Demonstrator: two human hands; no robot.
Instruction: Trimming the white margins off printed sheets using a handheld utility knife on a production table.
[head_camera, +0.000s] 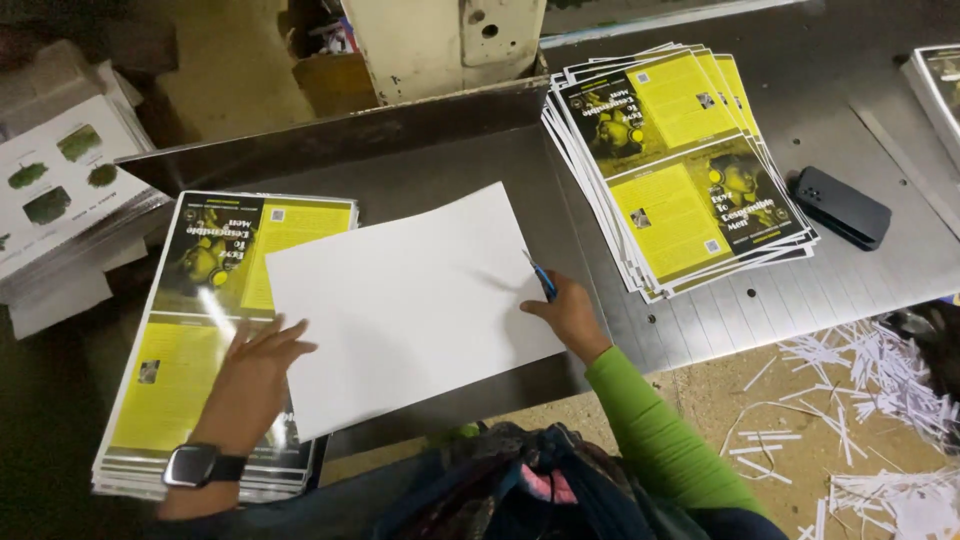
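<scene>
Plainly the white sheet is light, floppy and slick; it lies on the desk, overlapping the left yellow-and-black stack. Left hand presses its edge flat, fingers spread; right hand is closed on a blue pen at the opposite edge. A second stack is fanned at right.

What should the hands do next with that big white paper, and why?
Probably lower the white sheet flat onto the left stack. The left hand presses its near corner over that stack, while the right hand, holding a blue pen, steadies the far edge. The sheet lies askew, only half over the stack.
</scene>
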